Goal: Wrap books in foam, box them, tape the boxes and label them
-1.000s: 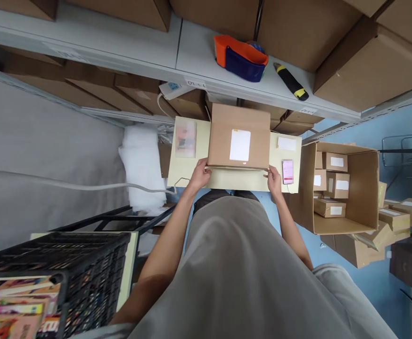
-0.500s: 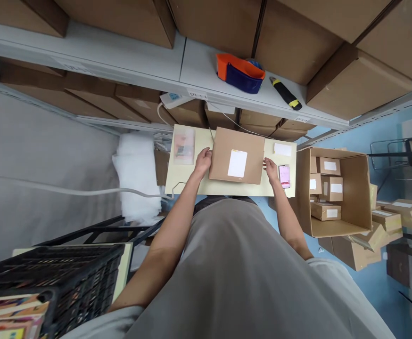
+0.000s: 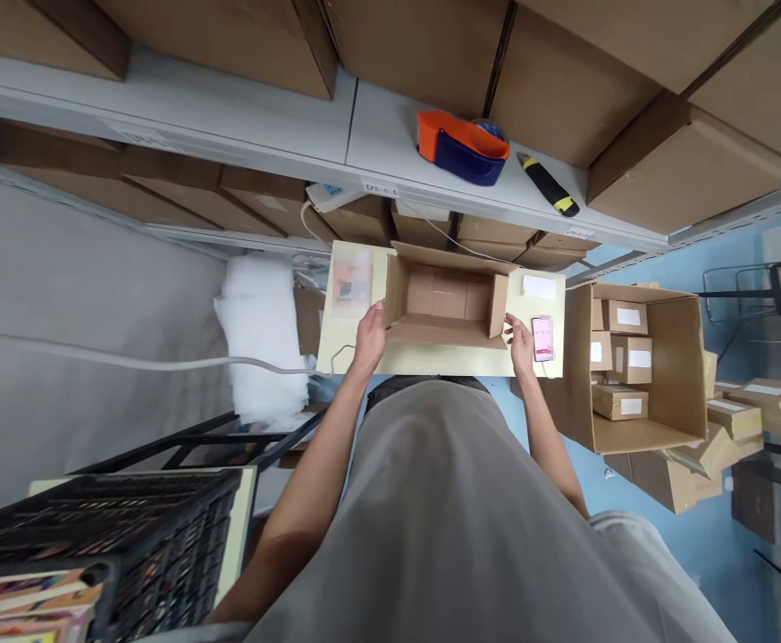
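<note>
A cardboard box [image 3: 449, 297] stands on the pale yellow tabletop [image 3: 356, 362] in front of me, its open side facing up so that the bare inside shows. Its far flap leans back and a short flap stands at its right end. My left hand [image 3: 371, 335] grips the left edge of the box, with the thumb on top. Close by the right front corner is my right hand [image 3: 520, 343], its fingers slightly spread beside the short flap. Whether those fingertips touch the cardboard is hard to see. A phone [image 3: 542, 338] with a pink screen lies just right of that hand.
White labels [image 3: 539, 287] and a clear pouch [image 3: 352, 284] lie on the table. To the right, a large carton [image 3: 651, 436] holds several small boxes. Overhead, a shelf [image 3: 383, 134] carries a tape dispenser [image 3: 463, 150] and a utility knife [image 3: 549, 186]. A black crate [image 3: 182, 536] stands at lower left.
The box has turned over: its closed, labelled face was up before, and now its open inside is. My left hand has shifted left and down, my right hand slightly right and down.
</note>
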`<state>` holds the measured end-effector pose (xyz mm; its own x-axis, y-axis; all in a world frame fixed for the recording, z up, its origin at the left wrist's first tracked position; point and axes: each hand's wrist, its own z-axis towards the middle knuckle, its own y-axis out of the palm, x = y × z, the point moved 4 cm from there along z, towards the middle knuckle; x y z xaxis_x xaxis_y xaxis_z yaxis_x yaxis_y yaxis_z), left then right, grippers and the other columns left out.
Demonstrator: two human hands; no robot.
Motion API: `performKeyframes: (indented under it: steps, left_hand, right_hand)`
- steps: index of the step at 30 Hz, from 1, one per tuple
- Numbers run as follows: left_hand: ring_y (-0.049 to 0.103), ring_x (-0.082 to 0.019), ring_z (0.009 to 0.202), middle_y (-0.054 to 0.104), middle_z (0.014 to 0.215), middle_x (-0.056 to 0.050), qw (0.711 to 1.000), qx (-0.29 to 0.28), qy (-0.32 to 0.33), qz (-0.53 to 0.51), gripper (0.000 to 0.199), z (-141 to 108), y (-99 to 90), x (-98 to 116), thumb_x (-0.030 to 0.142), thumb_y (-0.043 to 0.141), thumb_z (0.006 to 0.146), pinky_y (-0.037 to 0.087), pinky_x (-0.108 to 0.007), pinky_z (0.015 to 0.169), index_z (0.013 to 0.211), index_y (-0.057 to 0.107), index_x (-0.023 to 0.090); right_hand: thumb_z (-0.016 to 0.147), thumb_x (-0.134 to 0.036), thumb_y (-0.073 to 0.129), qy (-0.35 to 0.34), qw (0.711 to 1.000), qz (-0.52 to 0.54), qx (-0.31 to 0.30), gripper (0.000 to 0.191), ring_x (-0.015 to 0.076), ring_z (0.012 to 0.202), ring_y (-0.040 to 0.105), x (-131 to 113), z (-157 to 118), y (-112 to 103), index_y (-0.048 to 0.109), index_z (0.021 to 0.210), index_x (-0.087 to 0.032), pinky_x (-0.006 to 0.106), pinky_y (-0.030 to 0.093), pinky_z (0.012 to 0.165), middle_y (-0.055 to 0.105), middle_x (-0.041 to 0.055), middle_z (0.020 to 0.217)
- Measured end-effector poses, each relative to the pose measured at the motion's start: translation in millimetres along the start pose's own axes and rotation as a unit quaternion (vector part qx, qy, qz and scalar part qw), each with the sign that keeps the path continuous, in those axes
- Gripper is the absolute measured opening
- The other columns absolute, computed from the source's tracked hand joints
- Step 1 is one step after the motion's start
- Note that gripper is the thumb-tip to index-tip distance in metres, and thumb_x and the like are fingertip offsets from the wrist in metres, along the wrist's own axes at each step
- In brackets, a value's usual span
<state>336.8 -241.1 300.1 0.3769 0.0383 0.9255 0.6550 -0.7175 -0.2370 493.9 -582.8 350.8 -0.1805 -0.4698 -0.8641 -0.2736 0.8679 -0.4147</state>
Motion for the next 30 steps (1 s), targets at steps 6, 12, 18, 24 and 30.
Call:
performKeyframes:
  steps: [6, 12, 18, 24, 30]
  left_hand:
    - [0.074, -0.034, 0.133, 0.081, 0.132, -0.02, 0.995, -0.03, -0.095, -0.018, 0.067, 1.3, -4.3, -8.8, 0.068, 0.041, 0.11, 0.06, -0.055, 0.116, 0.131, 0.078, 0.016]
    - [0.066, -0.028, 0.144, 0.07, 0.153, -0.016, 0.987, 0.063, 0.133, 0.062, 0.055, 2.6, -20.8, 56.2, 0.061, 0.048, 0.114, 0.053, -0.044, 0.124, 0.145, 0.07, 0.022]
    - [0.073, -0.033, 0.123, 0.077, 0.132, -0.016, 0.979, 0.045, 0.094, 0.173, 0.067, 14.8, -6.6, 78.3, 0.036, 0.078, 0.094, 0.056, -0.048, 0.116, 0.156, 0.062, 0.018]
    - [0.073, -0.031, 0.105, 0.077, 0.108, -0.01, 0.966, 0.061, 0.094, 0.233, 0.034, 7.2, -28.7, 75.2, 0.032, 0.07, 0.096, 0.057, -0.046, 0.11, 0.127, 0.076, 0.019]
    - [0.071, -0.031, 0.102, 0.074, 0.109, -0.011, 0.958, 0.024, 0.122, 0.26, 0.028, -4.4, -41.7, 72.6, 0.035, 0.068, 0.099, 0.056, -0.044, 0.106, 0.121, 0.077, 0.02]
  right_hand:
    - [0.101, -0.078, 0.045, 0.044, 0.998, -0.045, -0.031, 0.077, 0.0318, 0.117, 0.074, 9.5, 3.2, 9.9, 0.079, 0.131, -0.015, 0.047, 0.06, 0.1, 0.081, 0.0206, 0.14]
    - [0.107, -0.073, 0.052, -0.108, 0.984, -0.137, 0.045, 0.068, 0.035, 0.145, 0.062, -39.3, 13.6, 7.5, 0.071, 0.143, -0.019, 0.054, 0.056, 0.117, 0.07, 0.0208, 0.156]
    - [0.095, -0.051, 0.077, -0.133, 0.951, -0.277, 0.027, 0.067, 0.041, 0.14, 0.062, -69.9, 21.7, 38.3, 0.062, 0.147, -0.012, 0.057, 0.056, 0.114, 0.068, 0.0279, 0.15]
    - [0.106, -0.04, 0.055, -0.075, 0.947, -0.307, 0.05, 0.021, 0.0296, 0.084, 0.073, -79.2, 14.2, -2.2, 0.067, 0.101, -0.023, 0.043, 0.056, 0.087, 0.08, 0.0126, 0.097]
    - [0.105, -0.041, 0.058, -0.056, 0.951, -0.297, 0.069, 0.021, 0.0279, 0.078, 0.07, -77.4, 11.5, -24.8, 0.063, 0.096, -0.024, 0.041, 0.054, 0.085, 0.079, 0.0109, 0.092]
